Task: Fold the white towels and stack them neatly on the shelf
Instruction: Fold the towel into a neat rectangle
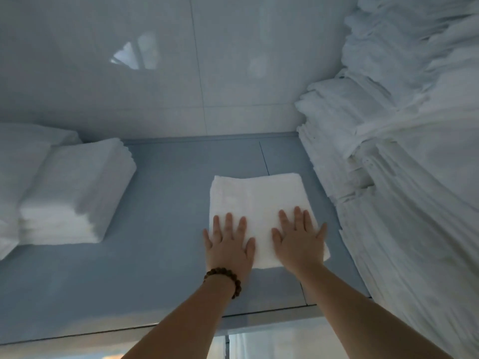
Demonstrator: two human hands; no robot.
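Observation:
A folded white towel (pixel 255 196) lies flat on the grey shelf (pixel 166 193), right of centre. My left hand (pixel 228 242) rests palm down on the towel's near left part, fingers spread, a brown bead bracelet on its wrist. Beside it my right hand (pixel 299 238) presses flat on the near right part of the same towel, fingers apart. Neither hand grips the cloth. To the left, a stack of folded white towels (pixel 75 193) sits on the shelf.
A tall pile of folded white linen (pixel 388 156) fills the right side, close to the towel's right edge. More white fabric (pixel 18 161) lies at the far left. A glossy white wall (pixel 181 73) backs the shelf. The shelf's front edge (pixel 259 316) runs under my forearms.

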